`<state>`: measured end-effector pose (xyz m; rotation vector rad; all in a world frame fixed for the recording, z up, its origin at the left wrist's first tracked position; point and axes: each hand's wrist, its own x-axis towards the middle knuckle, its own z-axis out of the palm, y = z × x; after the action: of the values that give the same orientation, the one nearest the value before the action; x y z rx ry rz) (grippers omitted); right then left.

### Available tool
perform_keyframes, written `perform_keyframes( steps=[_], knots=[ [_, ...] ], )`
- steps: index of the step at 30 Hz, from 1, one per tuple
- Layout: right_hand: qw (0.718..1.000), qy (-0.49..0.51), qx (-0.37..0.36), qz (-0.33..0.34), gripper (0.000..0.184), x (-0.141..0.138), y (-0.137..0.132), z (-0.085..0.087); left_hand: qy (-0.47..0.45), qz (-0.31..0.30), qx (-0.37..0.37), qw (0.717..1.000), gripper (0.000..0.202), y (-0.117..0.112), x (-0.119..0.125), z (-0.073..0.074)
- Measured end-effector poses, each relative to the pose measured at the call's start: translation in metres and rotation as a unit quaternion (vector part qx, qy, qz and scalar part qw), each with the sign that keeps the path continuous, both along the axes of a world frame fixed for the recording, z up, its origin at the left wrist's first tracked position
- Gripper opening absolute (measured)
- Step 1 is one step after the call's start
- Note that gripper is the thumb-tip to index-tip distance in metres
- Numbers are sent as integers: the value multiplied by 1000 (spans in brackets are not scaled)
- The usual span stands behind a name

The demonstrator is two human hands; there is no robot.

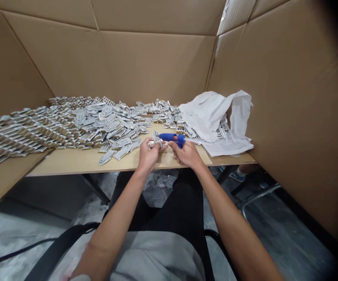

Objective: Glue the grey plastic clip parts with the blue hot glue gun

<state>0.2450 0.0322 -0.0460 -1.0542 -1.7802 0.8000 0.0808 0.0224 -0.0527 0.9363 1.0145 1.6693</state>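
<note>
My right hand (pixel 185 152) is closed around a blue hot glue gun (pixel 170 137), its nozzle pointing left and a pale glue stick (pixel 192 139) coming out of its back. In my left hand (pixel 150 153) I pinch a small grey-white flat piece with a rounded tip (pixel 156 136). The gun's nozzle is right beside this piece; whether they touch I cannot tell. Left of my hands lies a loose heap of similar grey pieces (pixel 110 121), some near the table's front edge.
Rows of stacked pieces (pixel 31 132) fill the left side. More pieces (pixel 165 111) lie at the back, partly under crumpled white sheeting (pixel 204 113) on the right. Cardboard walls (pixel 157 66) enclose the wooden table (pixel 77 162). Another person's shoe (pixel 236 175) shows beneath it.
</note>
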Motion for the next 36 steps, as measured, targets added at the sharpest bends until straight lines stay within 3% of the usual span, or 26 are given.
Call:
perform_keyframes(
  steps=[7,16,22,30,36],
  knots=[
    [989,-85,113,-32,48,-2,5,-1,14,13,16,1000,26,3,-1,-5],
    [984,-124,124,-33,42,-2,6,-3,32,18,25,999,24,1,-1,-4],
    [969,-168,178,-31,44,-7,-3,3,60,31,48,997,25,7,-4,-13],
    [921,-278,257,-91,21,-9,-5,-6,47,28,49,997,26,9,-3,-12],
    [947,-146,274,-84,30,-9,-3,-10,17,14,34,999,25,7,-3,-6]
  ],
)
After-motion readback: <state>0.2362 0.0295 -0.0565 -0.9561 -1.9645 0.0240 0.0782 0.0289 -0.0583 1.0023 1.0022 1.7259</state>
